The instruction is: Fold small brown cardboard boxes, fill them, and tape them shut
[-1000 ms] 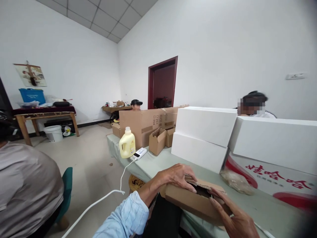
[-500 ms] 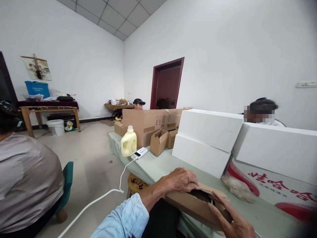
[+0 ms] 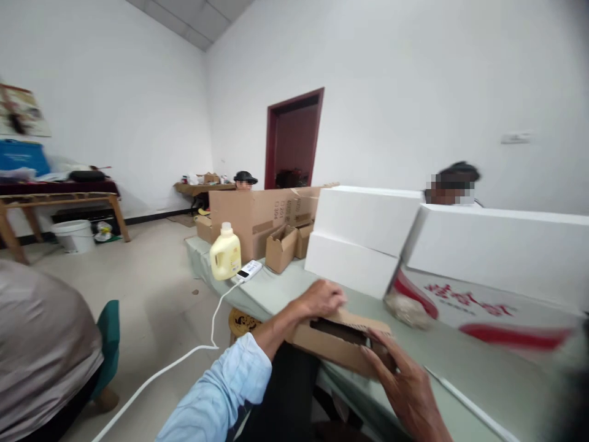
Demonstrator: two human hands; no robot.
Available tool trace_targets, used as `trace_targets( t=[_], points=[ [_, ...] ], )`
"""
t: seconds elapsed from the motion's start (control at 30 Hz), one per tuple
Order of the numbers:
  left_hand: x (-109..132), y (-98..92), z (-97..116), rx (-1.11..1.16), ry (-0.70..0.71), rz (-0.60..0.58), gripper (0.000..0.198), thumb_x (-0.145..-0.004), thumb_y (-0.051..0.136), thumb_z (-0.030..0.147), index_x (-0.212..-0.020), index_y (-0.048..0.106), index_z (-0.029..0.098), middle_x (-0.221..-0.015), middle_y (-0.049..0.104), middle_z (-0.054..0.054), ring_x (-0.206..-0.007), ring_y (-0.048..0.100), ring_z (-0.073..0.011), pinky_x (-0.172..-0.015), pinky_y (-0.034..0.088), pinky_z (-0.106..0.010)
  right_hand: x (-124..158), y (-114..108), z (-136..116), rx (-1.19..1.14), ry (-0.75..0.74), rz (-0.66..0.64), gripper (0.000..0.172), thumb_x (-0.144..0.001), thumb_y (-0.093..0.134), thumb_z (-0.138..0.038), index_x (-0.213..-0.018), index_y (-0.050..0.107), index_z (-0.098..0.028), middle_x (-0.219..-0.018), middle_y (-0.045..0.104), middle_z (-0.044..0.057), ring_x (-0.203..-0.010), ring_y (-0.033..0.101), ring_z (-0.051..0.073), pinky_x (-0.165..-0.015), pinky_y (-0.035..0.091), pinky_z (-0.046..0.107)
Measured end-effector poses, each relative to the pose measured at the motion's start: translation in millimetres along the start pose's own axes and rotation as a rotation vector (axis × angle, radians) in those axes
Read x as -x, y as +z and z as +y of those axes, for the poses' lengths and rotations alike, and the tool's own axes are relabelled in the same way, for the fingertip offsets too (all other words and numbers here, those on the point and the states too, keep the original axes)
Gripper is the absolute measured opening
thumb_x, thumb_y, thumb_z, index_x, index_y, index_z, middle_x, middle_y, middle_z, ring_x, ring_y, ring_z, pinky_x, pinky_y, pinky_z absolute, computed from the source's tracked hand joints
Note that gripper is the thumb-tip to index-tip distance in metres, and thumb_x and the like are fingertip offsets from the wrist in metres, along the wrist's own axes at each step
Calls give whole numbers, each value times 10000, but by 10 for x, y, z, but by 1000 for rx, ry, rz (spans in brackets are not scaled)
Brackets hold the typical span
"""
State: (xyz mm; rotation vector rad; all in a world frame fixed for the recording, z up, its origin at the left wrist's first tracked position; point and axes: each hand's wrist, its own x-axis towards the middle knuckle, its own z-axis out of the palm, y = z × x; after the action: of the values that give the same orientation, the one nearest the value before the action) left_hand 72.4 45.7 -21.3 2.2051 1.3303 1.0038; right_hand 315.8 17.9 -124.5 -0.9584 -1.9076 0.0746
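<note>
A small brown cardboard box [image 3: 335,341] lies at the near edge of the cloth-covered table, tilted, with a dark gap along its top. My left hand [image 3: 322,299] is closed at the box's far left edge, by the raised flap; its fingertips are partly hidden. At the other end, my right hand [image 3: 405,374] grips the box, with thumb and fingers over the opening. What lies inside is too dark to make out.
White foam boxes [image 3: 363,221] stand behind my hands, beside a printed carton [image 3: 460,301]. Leftward are a yellow jug [image 3: 225,255], a power strip [image 3: 250,271] with a white cable, and small open cartons [image 3: 280,248]. People sit at left and beyond the table.
The view has swung right and down. My left hand has lifted slightly off the box's opening, so more of the dark gap shows. The right hand stays on the box.
</note>
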Motion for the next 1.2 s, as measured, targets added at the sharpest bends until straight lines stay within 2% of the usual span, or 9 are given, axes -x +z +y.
trace_targets(
  t=[0.13, 0.27, 0.5, 0.67, 0.8, 0.97, 1.03, 1.13, 1.2],
  points=[
    [-11, 12, -136, 192, -46, 52, 206, -858, 540, 199, -695, 657, 152, -710, 707, -32, -692, 635, -144, -697, 523, -242, 89, 11, -148, -41, -22, 12, 454, -1019, 585, -544, -1288, 737, -211, -1215, 792, 124, -1109, 766, 293, -994, 623, 444],
    [-13, 33, -249, 342, -104, 94, 190, -848, 544, 243, -723, 649, 146, -723, 719, -47, -688, 687, -144, -624, 549, -221, 158, 21, -209, -38, -48, 18, 394, -1042, 586, -477, -1324, 715, -234, -1217, 790, 110, -1107, 763, 276, -1015, 613, 456],
    [-121, -37, -319, 392, -142, 225, 206, -856, 561, 291, -750, 661, 144, -757, 758, -75, -704, 744, -152, -577, 567, -204, 246, 56, -265, 13, -115, 58, 357, -1058, 591, -401, -1360, 683, -235, -1189, 791, 101, -1086, 755, 262, -958, 629, 424],
    [-387, -123, -278, 298, -96, 251, 238, -877, 575, 323, -773, 696, 147, -777, 771, -59, -733, 758, -151, -597, 571, -197, 376, 110, -368, 74, -162, 111, 354, -1055, 599, -340, -1386, 670, -238, -1121, 798, 98, -1012, 755, 253, -966, 624, 442],
    [-777, -105, -233, 145, -82, 239, 251, -916, 548, 279, -773, 704, 144, -769, 768, -56, -733, 752, -155, -620, 571, -213, 499, 151, -454, 121, -178, 136, 393, -1054, 596, -282, -1443, 631, -231, -1118, 797, 102, -1026, 757, 256, -995, 612, 465],
    [-1394, 238, -120, -106, -38, 100, 220, -966, 589, 195, -808, 733, 145, -868, 775, -71, -879, 746, -188, -866, 607, -324, 571, 150, -476, 132, -183, 163, 381, -1061, 589, -261, -1438, 619, -220, -1115, 793, 97, -1001, 755, 252, -946, 623, 450],
    [-1630, 485, -61, -199, -11, 18, 147, -1001, 642, 244, -977, 749, 146, -1051, 768, -91, -1013, 728, -216, -955, 600, -388, 581, 143, -466, 132, -171, 183, 360, -1065, 582, -265, -1419, 627, -218, -1091, 792, 92, -965, 748, 249, -890, 630, 431],
    [-1937, 920, 15, -308, 32, -95, 333, -1026, 668, 372, -1297, 660, 178, -1324, 675, -112, -1138, 688, -245, -974, 609, -461, 596, 147, -459, 146, -160, 193, 334, -1076, 560, -284, -1391, 639, -206, -1063, 790, 88, -945, 736, 250, -847, 630, 415],
    [-2114, 1216, 52, -360, 62, -152, 376, -1028, 665, 386, -1346, 633, 188, -1365, 650, -115, -1153, 682, -250, -974, 610, -470, 612, 162, -465, 161, -160, 202, 327, -1085, 539, -301, -1374, 646, -194, -1047, 788, 88, -938, 732, 249, -853, 625, 414]
  ],
)
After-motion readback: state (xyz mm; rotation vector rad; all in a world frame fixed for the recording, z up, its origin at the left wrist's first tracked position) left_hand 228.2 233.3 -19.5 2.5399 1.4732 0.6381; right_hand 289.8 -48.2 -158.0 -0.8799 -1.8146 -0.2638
